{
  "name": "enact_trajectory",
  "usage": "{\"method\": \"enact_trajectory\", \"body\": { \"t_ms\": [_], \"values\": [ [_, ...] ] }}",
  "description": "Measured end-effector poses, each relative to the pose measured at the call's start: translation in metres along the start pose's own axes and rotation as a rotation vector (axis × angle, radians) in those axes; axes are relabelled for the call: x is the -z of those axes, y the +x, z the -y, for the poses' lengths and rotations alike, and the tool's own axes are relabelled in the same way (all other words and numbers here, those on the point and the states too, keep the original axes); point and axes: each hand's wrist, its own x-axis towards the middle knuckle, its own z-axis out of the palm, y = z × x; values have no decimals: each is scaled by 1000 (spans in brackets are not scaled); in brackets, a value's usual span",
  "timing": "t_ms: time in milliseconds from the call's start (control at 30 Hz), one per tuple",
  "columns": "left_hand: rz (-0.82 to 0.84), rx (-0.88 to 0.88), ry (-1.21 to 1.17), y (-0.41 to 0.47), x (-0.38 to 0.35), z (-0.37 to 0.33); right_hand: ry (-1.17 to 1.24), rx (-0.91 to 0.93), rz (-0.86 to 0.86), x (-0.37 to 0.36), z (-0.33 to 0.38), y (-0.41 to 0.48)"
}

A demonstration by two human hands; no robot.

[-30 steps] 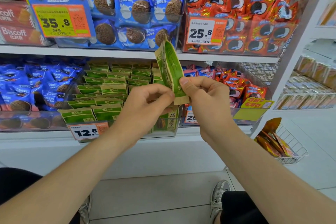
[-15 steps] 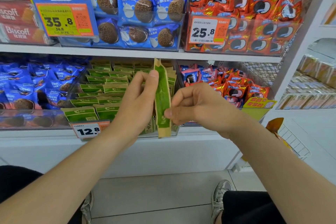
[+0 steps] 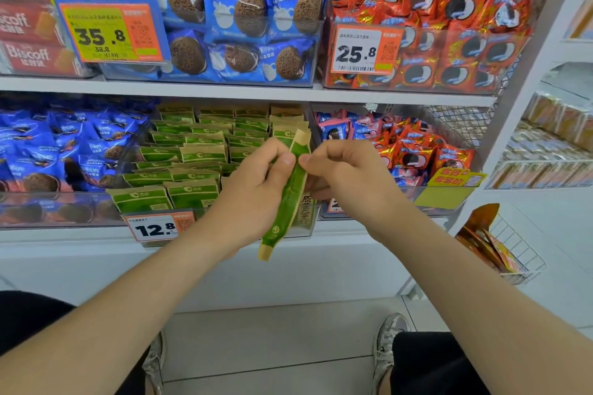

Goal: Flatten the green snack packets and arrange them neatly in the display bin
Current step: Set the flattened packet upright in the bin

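Shoes: two grey trainers (image 3: 390, 340) on the pale floor, below and behind the grip, one under each forearm.
Left hand (image 3: 253, 196): thumb and curled fingers pinch the upper part of the packet from its left side.
Right hand (image 3: 346, 176): thumb and forefinger pinch the same upper part from the right, facing the left thumb.
Green snack packet (image 3: 290, 199): held between both hands and seen edge-on. It tilts with its tan top to the right, and its tan lower end hangs free below the grip.
Display bin (image 3: 179, 209): clear-walled, just behind the grip, on the lower shelf.
Green packets (image 3: 192, 154): rows lying in the bin, left of and behind the grip.
Price tag (image 3: 157, 228): reads 12.8, on the bin's front, lower left of the grip.
Blue packets (image 3: 64, 151): in the next bin, far left of the grip.
Red packets (image 3: 417, 154): in the bin right of the grip.
Wire basket (image 3: 513, 253): low to the right, holding orange packs.
Upper shelf (image 3: 244, 91): above the grip, with blue and red cookie packs.
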Motion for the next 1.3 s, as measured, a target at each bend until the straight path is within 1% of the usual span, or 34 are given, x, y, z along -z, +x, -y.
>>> {"method": "enact_trajectory", "body": {
  "t_ms": [67,167,267,333,400,433,467,500,533,567,600,633,700,733,767,867,933,1000,1067,1167,1233,1300],
  "values": [
    [40,-40,82,-2,1,1,-65,-8,-13,2,-6,2],
    [79,-52,106,-6,-1,3,-193,20,-39,2,-13,2],
    [91,-70,108,-10,-4,3,-366,134,-60,3,-16,2],
    [95,-72,130,-10,-1,4,-352,183,8,9,-17,3],
    [111,-47,164,-9,5,5,-255,179,116,17,-18,4],
    [125,-34,174,-9,9,6,-202,170,142,21,-18,5],
    [142,-27,179,-8,12,7,-173,175,127,23,-19,6],
    [161,-33,188,-8,14,8,-204,212,88,25,-19,6],
    [177,-51,204,-9,15,8,-287,262,53,27,-20,8],
    [189,-73,224,-10,15,8,-375,321,47,27,-19,8],
    [196,-82,236,-12,15,8,-439,350,82,27,-18,7],
    [205,-74,236,-13,15,8,-462,325,135,29,-17,7],
    [211,-43,221,-15,15,7,-378,218,263,31,-16,8],
    [203,-28,211,-15,15,7,-329,192,303,32,-18,9],
    [196,-6,195,-14,17,6,-320,200,304,33,-20,11],
    [250,75,177,-10,23,1,-389,296,176,31,-22,14],
    [304,109,165,-7,27,-2,-391,338,106,31,-23,17],
    [317,116,156,-3,32,-2,-375,369,57,31,-24,19],
    [285,68,221,2,34,0,-340,362,0,28,-23,22],
    [123,-69,316,3,25,7,-333,356,-88,23,-22,23],
    [40,-132,326,1,18,9,-411,410,-105,23,-24,24],
    [70,-107,287,2,15,9,-553,523,-119,25,-26,25]
  ]
}}
